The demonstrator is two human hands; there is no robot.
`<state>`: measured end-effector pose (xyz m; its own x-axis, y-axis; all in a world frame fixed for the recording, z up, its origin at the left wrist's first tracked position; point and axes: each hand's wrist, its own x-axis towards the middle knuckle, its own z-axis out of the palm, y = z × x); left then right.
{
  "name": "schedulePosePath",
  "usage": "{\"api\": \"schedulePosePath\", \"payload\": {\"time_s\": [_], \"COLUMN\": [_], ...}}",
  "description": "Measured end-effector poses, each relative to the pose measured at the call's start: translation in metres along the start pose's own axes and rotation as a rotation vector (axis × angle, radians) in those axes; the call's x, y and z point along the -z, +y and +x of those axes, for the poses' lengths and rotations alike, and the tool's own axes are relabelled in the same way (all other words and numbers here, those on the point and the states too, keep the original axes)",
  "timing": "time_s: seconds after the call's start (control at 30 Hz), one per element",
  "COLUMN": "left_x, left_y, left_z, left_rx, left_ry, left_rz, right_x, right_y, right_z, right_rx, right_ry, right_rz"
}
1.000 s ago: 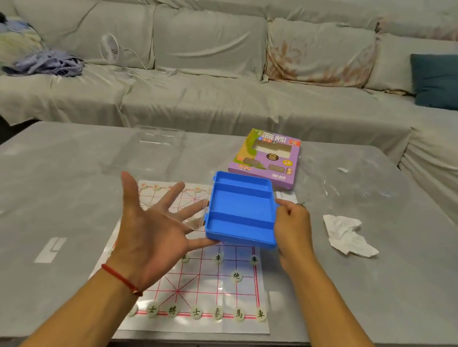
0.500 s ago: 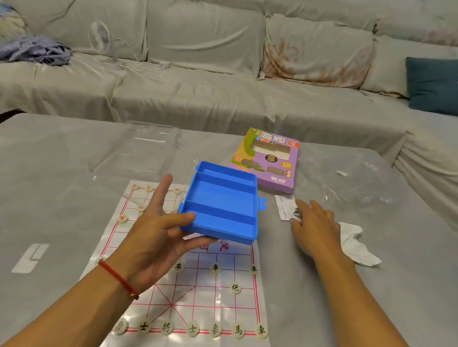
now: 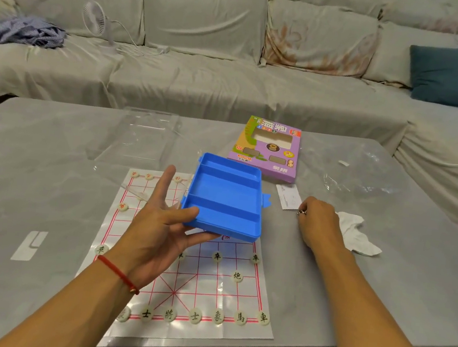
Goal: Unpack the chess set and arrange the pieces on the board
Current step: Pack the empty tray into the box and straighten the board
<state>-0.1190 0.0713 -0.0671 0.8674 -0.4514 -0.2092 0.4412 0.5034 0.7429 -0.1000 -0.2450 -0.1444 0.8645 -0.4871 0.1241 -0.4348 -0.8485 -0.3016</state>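
L hand (image 3: 156, 230) under blue tray (image 3: 226, 199)

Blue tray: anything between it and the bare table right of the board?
Nothing visible. The left hand holds the blue tray above the board. Further right lie the paper slip and the right hand, beside the tissue.

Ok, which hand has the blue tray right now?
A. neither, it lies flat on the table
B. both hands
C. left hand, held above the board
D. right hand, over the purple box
C: the left hand holds the blue tray by its near corner, above the board; the right hand is at the paper slip.
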Motion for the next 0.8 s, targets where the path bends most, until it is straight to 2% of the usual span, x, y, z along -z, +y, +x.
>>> {"api": "schedulePosePath", "payload": {"time_s": [0.17, 0.3, 0.4, 0.5, 0.57, 0.63, 0.7, 0.73, 0.8], "left_x": [-0.004, -0.008, -0.014, -0.018, -0.018, -0.015, -0.012, -0.01, -0.007], "left_y": [-0.004, -0.009, -0.015, -0.021, -0.023, -0.023, -0.021, -0.021, -0.019], "left_z": [-0.003, -0.005, -0.007, -0.01, -0.011, -0.011, -0.011, -0.011, -0.011], "left_rx": [0.011, 0.028, 0.052, 0.072, 0.082, 0.089, 0.096, 0.097, 0.094], "left_ry": [0.001, -0.017, -0.056, -0.071, -0.067, -0.051, -0.034, -0.027, -0.014], "left_rz": [0.024, 0.042, 0.048, 0.038, 0.02, -0.006, -0.026, -0.03, -0.037], "right_x": [0.014, 0.048, 0.069, 0.062, 0.058, 0.058, 0.049, 0.04, 0.017], "right_y": [-0.001, -0.03, -0.063, -0.079, -0.081, -0.075, -0.057, -0.044, -0.024], "right_z": [-0.01, -0.024, -0.049, -0.064, -0.061, -0.051, -0.031, -0.021, -0.006], "right_rx": [-0.044, 0.053, 0.235, 0.407, 0.433, 0.358, 0.21, 0.139, 0.075], "right_ry": [0.032, 0.19, 0.092, -0.042, -0.011, 0.113, 0.247, 0.25, 0.088], "right_rz": [0.113, 0.548, 0.803, 0.661, 0.672, 0.768, 0.735, 0.645, 0.354]}}
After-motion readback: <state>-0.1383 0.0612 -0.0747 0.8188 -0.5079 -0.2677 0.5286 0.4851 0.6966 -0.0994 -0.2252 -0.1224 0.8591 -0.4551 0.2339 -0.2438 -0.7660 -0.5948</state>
